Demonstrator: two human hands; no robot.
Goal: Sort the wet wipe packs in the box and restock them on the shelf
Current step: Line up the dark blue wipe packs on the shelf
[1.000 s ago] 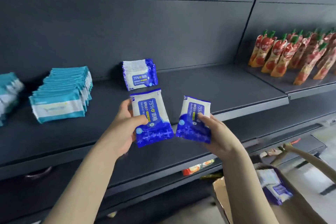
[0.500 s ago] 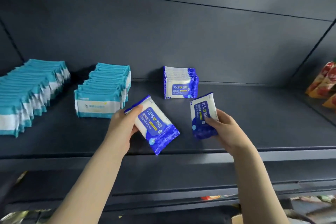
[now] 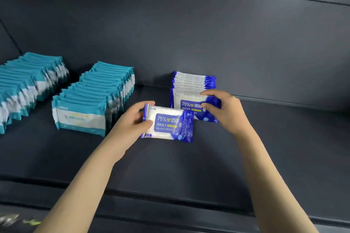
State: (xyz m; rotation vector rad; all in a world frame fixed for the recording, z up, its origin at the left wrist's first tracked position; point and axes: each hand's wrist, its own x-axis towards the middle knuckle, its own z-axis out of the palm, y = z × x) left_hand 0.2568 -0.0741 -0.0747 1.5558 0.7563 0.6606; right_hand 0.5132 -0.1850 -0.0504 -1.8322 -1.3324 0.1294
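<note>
Since half a sec ago both your hands have gone farther in over the shelf (image 3: 265,147). The right pack (image 3: 189,105), which was up on end & tilted, now sits landscape w/ label facing you, close against the front of the blue row (image 3: 194,80) at the far wall. Touching or just shy, can't tell. The left pack (image 3: 168,125) has levelled out too and is just near-left of the right one, overlapping its lower left corner in view.

Grip: your left hand (image 3: 132,119) pinches its pack by the left end, thumb on the face, fingers over the top edge. Your right hand (image 3: 227,111) is curled round the right end of its pack, fingers over the top.

Step in hand, I'd say: restocking — the right pack is going onto the front of the blue row. The box isn't in view. Left of the blue stands a teal row (image 3: 94,100), and farther left a second teal row (image 3: 28,85), both apart from the blue.

Next move prob. calls for seating the right pack upright & flush w/ the row and letting go w/o tipping it fwd — then the left pack goes in front, same way round.
</note>
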